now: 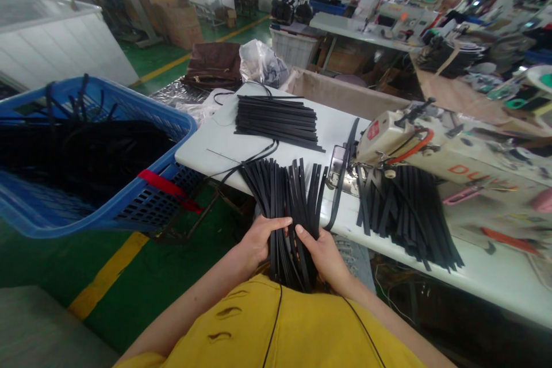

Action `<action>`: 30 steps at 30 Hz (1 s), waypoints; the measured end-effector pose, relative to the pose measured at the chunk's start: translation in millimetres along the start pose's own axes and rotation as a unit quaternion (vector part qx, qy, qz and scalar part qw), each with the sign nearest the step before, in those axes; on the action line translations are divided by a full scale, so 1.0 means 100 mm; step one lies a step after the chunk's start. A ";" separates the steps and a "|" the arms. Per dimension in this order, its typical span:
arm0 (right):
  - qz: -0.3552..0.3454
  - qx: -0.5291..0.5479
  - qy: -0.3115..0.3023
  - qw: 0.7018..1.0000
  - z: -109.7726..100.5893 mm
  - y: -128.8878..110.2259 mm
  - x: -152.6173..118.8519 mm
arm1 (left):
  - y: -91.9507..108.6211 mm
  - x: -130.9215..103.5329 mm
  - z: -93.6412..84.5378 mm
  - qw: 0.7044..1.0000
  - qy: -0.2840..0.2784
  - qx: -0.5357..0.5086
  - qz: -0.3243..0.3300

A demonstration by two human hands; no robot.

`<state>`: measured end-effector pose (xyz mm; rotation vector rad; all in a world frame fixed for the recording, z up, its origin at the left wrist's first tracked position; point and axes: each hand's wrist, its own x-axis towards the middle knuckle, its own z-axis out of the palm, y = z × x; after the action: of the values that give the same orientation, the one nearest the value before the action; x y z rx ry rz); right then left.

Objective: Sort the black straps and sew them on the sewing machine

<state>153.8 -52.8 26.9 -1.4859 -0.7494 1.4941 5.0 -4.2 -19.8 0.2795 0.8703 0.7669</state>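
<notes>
A person in a yellow top [297,328] is standing at six o'clock, holding a thick bundle of long, flat black strips [280,195] just below the centre of the view. The left hand [262,237] is gripping the bundle from the seven o'clock side, and the right hand [321,247] is clasping it from the five o'clock side, both thumbs lying over the front. The upper ends are fanning out unevenly towards twelve, above the near edge of a white work surface [207,132]. For tidy handling, both hands should probably be squeezing evenly while levelling the ends and keeping the strips parallel.

At twelve o'clock, a flat stack of similar black strips [276,121] is lying crosswise. Thin black cords [256,155] are trailing between stack and bundle, and could be snagging loose ends. At three, a cream sewing machine [397,138] is limiting room; a single black strap [342,178] is crossing its metal plate, near the right hand. At four, another spread of black strips [414,218] is overhanging the edge. At nine, a blue plastic basket [103,210] is holding a dark tangle, with a red band [166,184] hanging on its side.
</notes>
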 end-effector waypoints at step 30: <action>0.030 0.037 0.024 0.999 -0.03 0.01 0.01 | 0.04 -0.06 0.00 0.994 -0.060 -0.087 0.007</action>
<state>156.2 -53.2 25.1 -1.4941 -0.6188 1.5086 0.9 -6.0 -14.2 0.1747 0.6837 0.8255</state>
